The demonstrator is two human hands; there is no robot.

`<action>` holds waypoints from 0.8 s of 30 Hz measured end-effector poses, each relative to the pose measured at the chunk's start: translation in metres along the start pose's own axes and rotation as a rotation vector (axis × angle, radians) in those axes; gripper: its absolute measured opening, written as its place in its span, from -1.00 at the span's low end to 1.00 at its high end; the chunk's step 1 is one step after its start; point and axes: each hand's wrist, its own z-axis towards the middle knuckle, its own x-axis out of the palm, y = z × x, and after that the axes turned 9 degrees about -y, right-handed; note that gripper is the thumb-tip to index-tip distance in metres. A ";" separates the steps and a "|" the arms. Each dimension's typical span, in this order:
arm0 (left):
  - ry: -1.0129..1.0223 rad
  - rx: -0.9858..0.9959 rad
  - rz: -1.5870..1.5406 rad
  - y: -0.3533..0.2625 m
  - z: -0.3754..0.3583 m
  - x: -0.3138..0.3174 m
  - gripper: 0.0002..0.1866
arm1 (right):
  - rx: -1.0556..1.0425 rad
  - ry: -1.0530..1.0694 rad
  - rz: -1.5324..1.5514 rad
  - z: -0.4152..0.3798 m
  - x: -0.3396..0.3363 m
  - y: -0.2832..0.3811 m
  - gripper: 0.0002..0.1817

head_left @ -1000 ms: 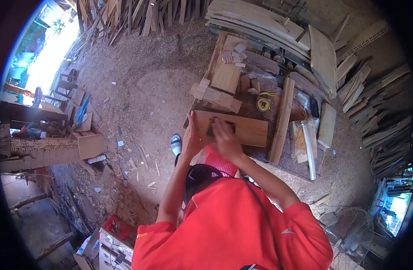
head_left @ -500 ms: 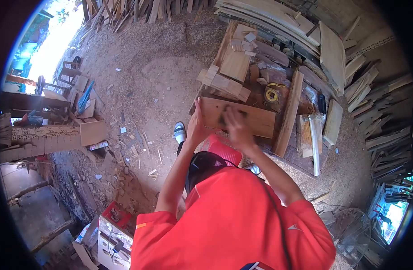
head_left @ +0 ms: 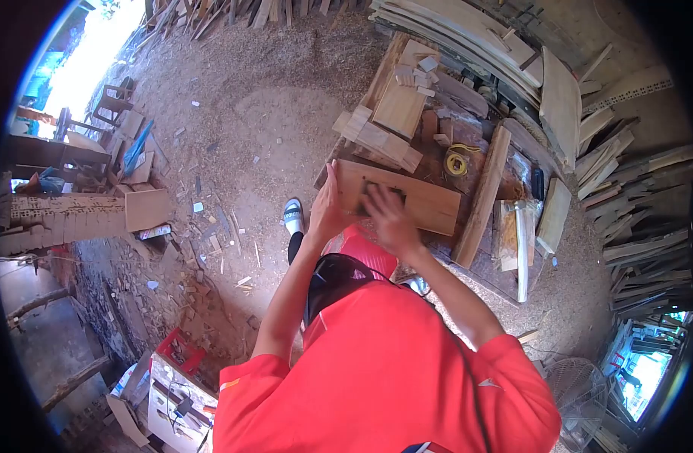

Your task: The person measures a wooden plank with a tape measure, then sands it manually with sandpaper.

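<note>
A flat, reddish-brown wooden board (head_left: pixel 433 198) lies crosswise in front of me on the low worktable. My left hand (head_left: pixel 328 210) grips its left end, with the fingers upright along the edge. Over the left half of the board, my right hand (head_left: pixel 392 220) presses a dark piece of sandpaper (head_left: pixel 374 194) against the face. The fingers are slightly spread and cover part of the sheet, whose dark edges show around them. A yellow tape measure (head_left: pixel 456 164) lies just beyond the board.
A long thick timber (head_left: pixel 482 198) stands to the right of the board. Beyond it lie wood pieces (head_left: pixel 518 249). Stacked boards (head_left: pixel 380 140) and small blocks (head_left: pixel 418 74) cover the table's far left. A red stool (head_left: pixel 361 249) is below; a wire fan (head_left: pixel 577 385) stands behind at right.
My right hand has slid a little to the left along the board with the sandpaper. My left hand stays at the board's left end. The whole view has shifted slightly.
</note>
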 end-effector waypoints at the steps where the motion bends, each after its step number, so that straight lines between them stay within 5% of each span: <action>1: -0.003 0.039 0.025 0.005 0.000 0.001 0.77 | -0.029 0.005 0.015 0.013 0.008 0.005 -0.31; 3: 0.000 0.116 0.072 0.014 -0.001 0.000 0.77 | -0.076 0.016 0.045 0.027 0.017 0.012 -0.32; 11: 0.019 0.013 0.051 0.002 -0.002 0.000 0.78 | 0.360 -0.091 -0.202 -0.077 -0.055 -0.072 -0.34; 18: -0.076 0.129 0.084 0.017 -0.003 0.012 0.80 | 0.056 -0.093 -0.010 0.047 0.028 0.012 -0.34; 24: -0.014 0.039 0.049 -0.001 0.000 0.001 0.80 | 0.249 -0.041 -0.118 -0.039 -0.037 -0.043 -0.36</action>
